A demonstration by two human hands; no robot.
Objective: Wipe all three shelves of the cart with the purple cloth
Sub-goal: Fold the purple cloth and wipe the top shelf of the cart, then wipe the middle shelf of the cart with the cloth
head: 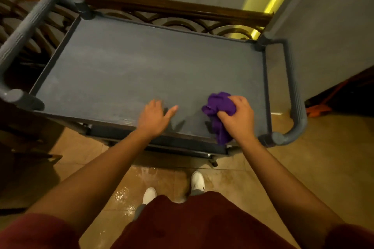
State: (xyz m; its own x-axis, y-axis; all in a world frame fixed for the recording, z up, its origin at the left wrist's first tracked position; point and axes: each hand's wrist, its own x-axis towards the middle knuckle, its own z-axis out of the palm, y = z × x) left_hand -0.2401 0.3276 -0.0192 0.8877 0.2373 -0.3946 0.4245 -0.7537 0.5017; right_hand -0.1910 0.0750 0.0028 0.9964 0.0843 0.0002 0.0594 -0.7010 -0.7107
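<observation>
At the far left, the cart's ribbed grey handle (22,34) is curving round the end of the top shelf (141,62), and a wooden railing (182,10) is running along just beyond the cart's far edge. You are standing at the near long side, looking down on the top shelf, which is lying bare and faintly streaked. Your left hand (154,116) is resting near the shelf's near edge with its fingers spread and straight, holding nothing; it seems to be bracing you and steadying the wheeled cart so it will not be rolling away under the wiping. Just to its right, apart from it, your right hand (237,114) is gripping the purple cloth (219,107), fingers curled round a bunched wad, with a loose tail hanging down over the near rim close to the right corner. Bunching it this way is giving you a firm pad to press with. The cloth is sitting on the near right part of the top shelf, so I judge you are working on the first shelf; the two lower ones are mostly hidden beneath. Further right, the second grey handle (293,87) is looping beside a pale wall.
</observation>
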